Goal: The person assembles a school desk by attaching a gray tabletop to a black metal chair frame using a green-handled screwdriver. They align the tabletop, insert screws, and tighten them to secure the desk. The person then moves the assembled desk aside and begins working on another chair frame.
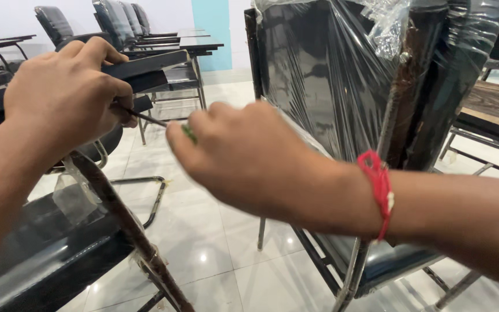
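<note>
Here, a thin rod [145, 118] runs between both hands' fingers [123, 107].

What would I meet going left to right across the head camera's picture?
Left hand gripping a thin dark tool → right hand → red thread wristband → black chair wrapped in clear plastic film → brown wooden tabletop.

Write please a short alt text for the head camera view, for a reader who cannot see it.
Two bare hands work on a thin tool: the left hand grips it, the right hand, with a red wrist thread, reaches across. Black chairs wrapped in plastic film stand on a white tiled floor.
</note>
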